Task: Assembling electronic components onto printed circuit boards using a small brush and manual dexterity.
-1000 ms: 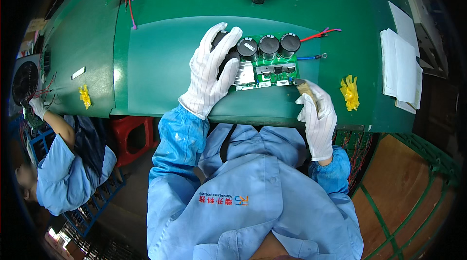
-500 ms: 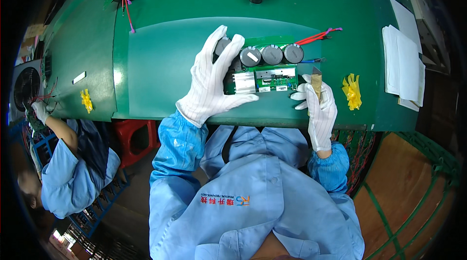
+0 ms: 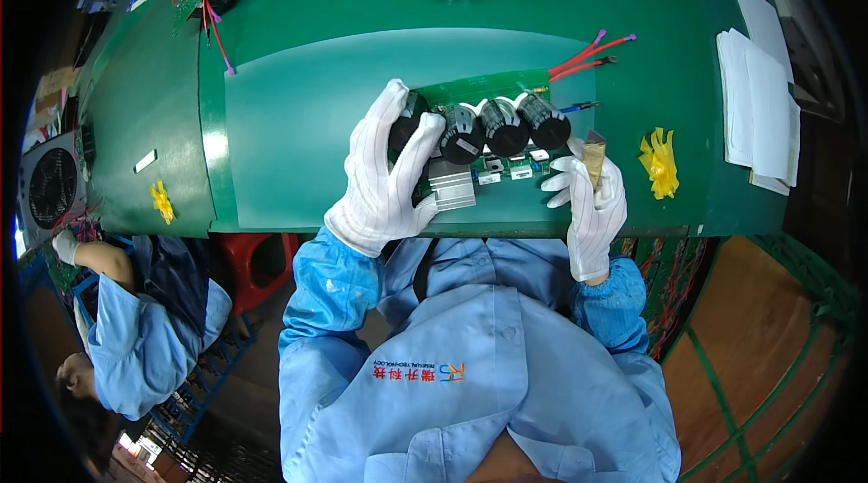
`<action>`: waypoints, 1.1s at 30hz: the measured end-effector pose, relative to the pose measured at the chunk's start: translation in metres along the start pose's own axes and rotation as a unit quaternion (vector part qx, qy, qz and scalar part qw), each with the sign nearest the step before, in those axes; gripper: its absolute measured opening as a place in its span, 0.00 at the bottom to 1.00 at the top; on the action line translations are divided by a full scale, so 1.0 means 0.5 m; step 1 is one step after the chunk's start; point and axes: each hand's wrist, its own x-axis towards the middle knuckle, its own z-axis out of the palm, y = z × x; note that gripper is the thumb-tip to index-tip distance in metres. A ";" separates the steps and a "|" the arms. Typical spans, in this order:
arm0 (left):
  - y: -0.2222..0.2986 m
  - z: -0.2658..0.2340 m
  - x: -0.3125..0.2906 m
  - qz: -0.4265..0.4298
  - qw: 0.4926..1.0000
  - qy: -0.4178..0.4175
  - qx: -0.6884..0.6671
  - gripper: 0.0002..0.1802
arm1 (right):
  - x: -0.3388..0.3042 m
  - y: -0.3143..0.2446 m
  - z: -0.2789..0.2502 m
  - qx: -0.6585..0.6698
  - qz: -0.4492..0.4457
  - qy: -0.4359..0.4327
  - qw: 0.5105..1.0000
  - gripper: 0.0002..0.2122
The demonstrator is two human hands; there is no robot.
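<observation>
Green circuit board [image 3: 493, 135] with four black cylindrical capacitors [image 3: 502, 126] and a ribbed metal heat sink [image 3: 452, 187], lying on the green mat [image 3: 298, 121] near the tabletop's [image 3: 678, 31] near edge. Left hand [image 3: 389, 176], white glove, fingers closed over the board's left end and leftmost capacitor. Right hand [image 3: 592, 203], gloved, fingers curled around a small tan brush-like tool [image 3: 594, 158] at the board's right end. Red wires [image 3: 592, 54] trail off behind. Yellow scrap [image 3: 660, 162] just right; paper stack [image 3: 759, 112] toward the right edge.
</observation>
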 end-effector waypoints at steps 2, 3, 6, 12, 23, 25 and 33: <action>-0.002 0.000 0.002 0.011 1.000 -0.001 0.011 0.50 | 0.003 -0.012 -0.002 0.014 -0.005 -0.013 1.000 0.14; -0.003 0.000 0.003 0.016 1.000 -0.002 0.017 0.49 | 0.004 -0.022 -0.012 -0.073 -0.066 -0.037 0.994 0.15; 0.001 0.000 0.002 0.016 1.000 0.015 0.015 0.48 | 0.017 -0.080 -0.045 -0.297 -0.273 -0.109 0.908 0.17; 0.003 0.005 0.002 0.032 0.999 0.039 0.009 0.48 | 0.015 -0.135 -0.038 -0.550 -0.340 -0.212 0.733 0.11; -0.002 0.004 -0.002 0.057 0.998 0.026 0.016 0.52 | 0.055 -0.132 0.009 -0.553 -0.493 -0.193 0.643 0.10; -0.002 0.003 -0.001 0.065 0.997 0.023 0.020 0.53 | 0.052 -0.136 0.015 -0.577 -0.503 -0.183 0.617 0.10; 0.000 0.002 -0.004 0.055 0.998 0.023 0.021 0.55 | 0.042 -0.144 0.020 -0.594 -0.517 -0.157 0.596 0.11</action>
